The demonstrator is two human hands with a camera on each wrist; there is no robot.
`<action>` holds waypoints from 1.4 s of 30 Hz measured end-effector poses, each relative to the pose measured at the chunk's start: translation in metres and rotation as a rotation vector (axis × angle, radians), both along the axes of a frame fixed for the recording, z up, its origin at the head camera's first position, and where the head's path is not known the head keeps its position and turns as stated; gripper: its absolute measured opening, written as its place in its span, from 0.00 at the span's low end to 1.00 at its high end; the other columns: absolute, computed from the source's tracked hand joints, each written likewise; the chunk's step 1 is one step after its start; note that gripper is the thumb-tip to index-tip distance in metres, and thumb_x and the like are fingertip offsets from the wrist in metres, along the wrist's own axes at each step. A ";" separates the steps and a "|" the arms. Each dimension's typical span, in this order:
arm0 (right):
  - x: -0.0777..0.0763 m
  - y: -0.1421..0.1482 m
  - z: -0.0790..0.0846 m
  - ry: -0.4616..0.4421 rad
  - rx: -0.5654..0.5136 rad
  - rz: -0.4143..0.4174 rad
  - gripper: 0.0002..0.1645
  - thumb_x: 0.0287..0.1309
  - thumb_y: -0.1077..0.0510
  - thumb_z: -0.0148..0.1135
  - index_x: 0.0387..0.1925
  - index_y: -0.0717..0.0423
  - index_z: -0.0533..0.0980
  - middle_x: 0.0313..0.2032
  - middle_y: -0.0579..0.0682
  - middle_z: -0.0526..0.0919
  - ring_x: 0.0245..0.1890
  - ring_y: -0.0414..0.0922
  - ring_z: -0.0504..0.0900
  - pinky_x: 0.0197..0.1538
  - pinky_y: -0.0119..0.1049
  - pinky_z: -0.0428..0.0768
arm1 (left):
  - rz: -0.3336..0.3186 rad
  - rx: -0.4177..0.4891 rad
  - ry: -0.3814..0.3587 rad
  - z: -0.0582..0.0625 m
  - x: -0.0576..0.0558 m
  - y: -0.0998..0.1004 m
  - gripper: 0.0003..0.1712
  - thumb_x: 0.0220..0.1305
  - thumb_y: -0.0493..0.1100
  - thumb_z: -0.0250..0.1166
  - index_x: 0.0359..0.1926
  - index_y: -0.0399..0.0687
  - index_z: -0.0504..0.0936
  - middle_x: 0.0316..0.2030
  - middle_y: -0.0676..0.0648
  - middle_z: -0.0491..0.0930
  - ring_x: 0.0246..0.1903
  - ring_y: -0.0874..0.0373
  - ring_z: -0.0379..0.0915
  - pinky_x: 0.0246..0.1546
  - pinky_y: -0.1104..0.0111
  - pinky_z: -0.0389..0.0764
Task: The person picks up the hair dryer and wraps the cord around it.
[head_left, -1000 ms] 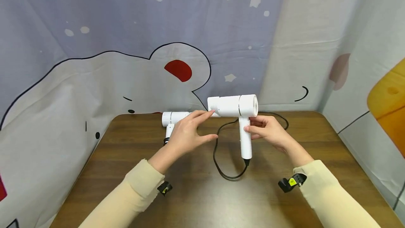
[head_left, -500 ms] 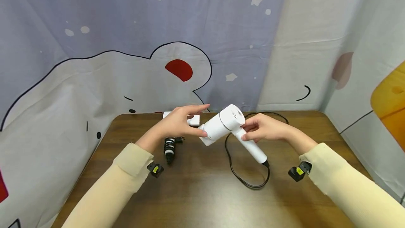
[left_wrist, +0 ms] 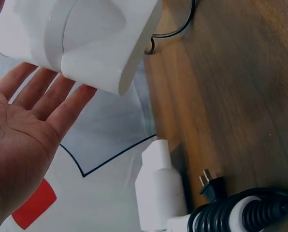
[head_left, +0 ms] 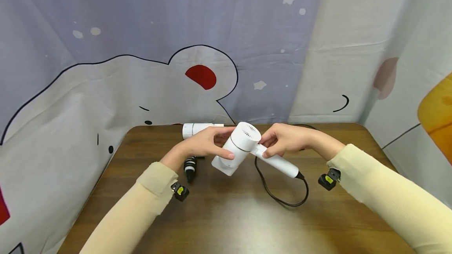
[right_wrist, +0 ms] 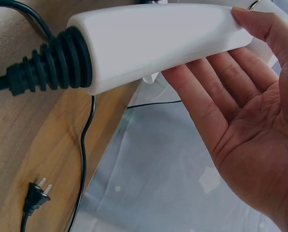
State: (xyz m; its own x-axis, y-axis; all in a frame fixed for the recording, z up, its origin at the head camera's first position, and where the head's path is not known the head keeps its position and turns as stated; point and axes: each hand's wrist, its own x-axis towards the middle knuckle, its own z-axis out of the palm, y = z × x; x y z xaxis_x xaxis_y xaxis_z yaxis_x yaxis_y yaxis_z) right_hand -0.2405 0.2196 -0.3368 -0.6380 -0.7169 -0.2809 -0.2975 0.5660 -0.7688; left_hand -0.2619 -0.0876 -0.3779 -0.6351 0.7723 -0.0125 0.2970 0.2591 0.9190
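Behind the brown wooden table (head_left: 219, 222) hangs a big cloth (head_left: 116, 19), purple-gray on top and white below, with a red patch (head_left: 202, 77) on it. On the left, a cream sleeve (head_left: 120, 214) reaches in. Near the back edge lies a wrapped dryer (head_left: 192, 129), white, its black cord wound round the handle, its plug (left_wrist: 215, 189) sticking out. Next, the left hand (head_left: 205, 143) pinches the mouth end of a white hair dryer (head_left: 238, 149), thumb in front, fingers behind. That dryer leans over the table, mouth down, round back end up; I can't tell if its tip touches the wood. The right hand (head_left: 287, 140) pinches its handle between thumb and fingers. A black cord (head_left: 273, 198) loops down from the handle. Far right, a yellow shape (head_left: 437, 113) brightens the wall.
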 end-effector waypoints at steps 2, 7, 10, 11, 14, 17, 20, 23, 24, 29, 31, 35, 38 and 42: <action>-0.001 -0.001 0.001 -0.011 0.005 0.003 0.16 0.61 0.61 0.71 0.51 0.60 0.87 0.38 0.49 0.91 0.38 0.43 0.85 0.36 0.41 0.84 | 0.003 0.002 -0.006 -0.001 0.002 0.002 0.47 0.60 0.36 0.79 0.78 0.43 0.70 0.63 0.45 0.83 0.62 0.53 0.81 0.63 0.61 0.80; -0.002 -0.003 0.003 -0.025 0.019 -0.003 0.16 0.61 0.61 0.71 0.50 0.60 0.87 0.36 0.48 0.90 0.35 0.42 0.84 0.34 0.38 0.83 | 0.037 -0.024 0.016 -0.002 0.008 0.008 0.38 0.58 0.39 0.80 0.69 0.42 0.78 0.53 0.45 0.87 0.52 0.54 0.85 0.55 0.60 0.85; -0.004 -0.005 0.002 -0.036 0.022 -0.007 0.16 0.60 0.61 0.71 0.50 0.61 0.87 0.34 0.47 0.90 0.33 0.41 0.83 0.32 0.35 0.82 | 0.084 -0.030 0.035 -0.003 0.012 0.010 0.34 0.57 0.41 0.81 0.64 0.41 0.81 0.49 0.46 0.88 0.47 0.54 0.86 0.50 0.60 0.86; -0.005 -0.005 0.002 -0.041 0.022 -0.010 0.16 0.60 0.61 0.71 0.50 0.61 0.87 0.34 0.47 0.90 0.33 0.41 0.82 0.32 0.35 0.81 | 0.103 -0.030 0.042 -0.004 0.014 0.011 0.33 0.57 0.41 0.82 0.63 0.42 0.82 0.48 0.46 0.88 0.46 0.54 0.86 0.49 0.60 0.87; -0.007 -0.006 0.002 -0.057 0.027 -0.027 0.18 0.60 0.61 0.72 0.52 0.61 0.87 0.35 0.47 0.90 0.33 0.41 0.83 0.33 0.36 0.81 | 0.152 -0.024 0.049 -0.006 0.017 0.012 0.31 0.57 0.43 0.83 0.61 0.43 0.84 0.47 0.47 0.89 0.44 0.55 0.87 0.47 0.59 0.87; -0.008 -0.008 0.002 -0.060 0.023 -0.056 0.20 0.62 0.60 0.73 0.56 0.61 0.85 0.40 0.49 0.91 0.37 0.41 0.84 0.36 0.38 0.83 | 0.205 -0.015 0.047 -0.008 0.020 0.009 0.30 0.57 0.44 0.83 0.59 0.44 0.85 0.46 0.48 0.90 0.43 0.55 0.88 0.47 0.59 0.87; -0.007 -0.008 0.003 -0.047 0.013 -0.078 0.21 0.66 0.57 0.72 0.58 0.60 0.84 0.43 0.50 0.91 0.40 0.42 0.85 0.40 0.40 0.84 | 0.255 0.000 0.035 -0.010 0.022 0.005 0.28 0.57 0.43 0.82 0.59 0.44 0.86 0.46 0.47 0.90 0.44 0.55 0.88 0.47 0.60 0.87; -0.006 -0.004 0.002 -0.028 0.005 -0.103 0.20 0.71 0.52 0.69 0.59 0.58 0.84 0.44 0.50 0.90 0.41 0.45 0.85 0.42 0.41 0.84 | 0.299 0.033 -0.005 -0.012 0.023 0.000 0.28 0.58 0.41 0.81 0.59 0.41 0.86 0.47 0.45 0.90 0.44 0.54 0.88 0.48 0.60 0.87; -0.005 -0.002 0.001 -0.026 -0.003 -0.116 0.20 0.74 0.51 0.66 0.60 0.58 0.84 0.44 0.50 0.89 0.42 0.46 0.84 0.42 0.41 0.84 | 0.312 0.046 -0.022 -0.013 0.023 -0.001 0.28 0.58 0.40 0.81 0.59 0.40 0.86 0.46 0.44 0.90 0.44 0.53 0.88 0.48 0.59 0.87; -0.002 0.018 -0.004 -0.061 -0.081 -0.235 0.26 0.81 0.46 0.55 0.66 0.61 0.80 0.53 0.58 0.87 0.53 0.52 0.86 0.49 0.45 0.87 | 0.362 0.101 -0.088 -0.013 0.022 -0.010 0.27 0.59 0.38 0.80 0.59 0.37 0.85 0.47 0.41 0.89 0.44 0.52 0.87 0.48 0.58 0.87; 0.001 0.028 -0.006 -0.070 -0.121 -0.273 0.29 0.83 0.46 0.52 0.68 0.64 0.77 0.58 0.62 0.86 0.56 0.54 0.86 0.51 0.47 0.87 | 0.380 0.114 -0.086 -0.014 0.021 -0.013 0.27 0.59 0.38 0.80 0.59 0.36 0.85 0.48 0.41 0.89 0.44 0.52 0.87 0.48 0.58 0.87; 0.010 0.048 -0.015 -0.085 -0.191 -0.341 0.34 0.85 0.44 0.46 0.71 0.68 0.73 0.59 0.64 0.85 0.57 0.54 0.86 0.54 0.50 0.86 | 0.426 0.142 -0.081 -0.016 0.021 -0.019 0.27 0.60 0.37 0.79 0.59 0.33 0.84 0.48 0.40 0.89 0.44 0.53 0.87 0.49 0.58 0.87; 0.019 0.059 -0.026 -0.120 -0.277 -0.393 0.35 0.86 0.43 0.44 0.71 0.71 0.70 0.57 0.64 0.85 0.56 0.54 0.87 0.55 0.52 0.87 | 0.459 0.158 -0.094 -0.017 0.022 -0.023 0.27 0.60 0.36 0.78 0.60 0.32 0.83 0.48 0.39 0.89 0.44 0.53 0.87 0.49 0.58 0.87; 0.034 0.068 -0.045 -0.164 -0.426 -0.440 0.32 0.87 0.47 0.44 0.66 0.74 0.70 0.51 0.63 0.88 0.50 0.52 0.90 0.54 0.49 0.88 | 0.502 0.170 -0.101 -0.020 0.023 -0.027 0.28 0.62 0.37 0.77 0.60 0.31 0.82 0.49 0.38 0.88 0.44 0.53 0.86 0.48 0.58 0.87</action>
